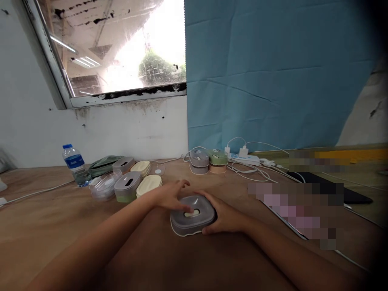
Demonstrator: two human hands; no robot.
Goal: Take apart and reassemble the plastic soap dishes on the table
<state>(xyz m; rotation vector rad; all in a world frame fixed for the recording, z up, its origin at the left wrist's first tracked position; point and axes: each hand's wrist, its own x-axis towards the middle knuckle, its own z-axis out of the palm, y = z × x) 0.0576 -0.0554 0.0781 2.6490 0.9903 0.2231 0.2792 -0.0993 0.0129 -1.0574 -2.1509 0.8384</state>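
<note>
A grey rounded plastic lid (197,226) with an oval slot in its top lies on the brown table in front of me. A cream edge shows around its bottom, and something cream shows in the slot. My right hand (222,214) grips the lid's right side, thumb at the near edge and fingers at the far edge. My left hand (171,196) reaches over the lid from the left, fingers apart and raised above the table. Its thumb tip rests at the slot.
Left of the hands stand grey-topped boxes (129,184), stacked cream pieces (150,185), clear plastic covers (104,188), a green pouch (103,165) and a water bottle (75,163). Behind are two stacked boxes (199,161), a power strip (245,157) and loose white cables (254,176).
</note>
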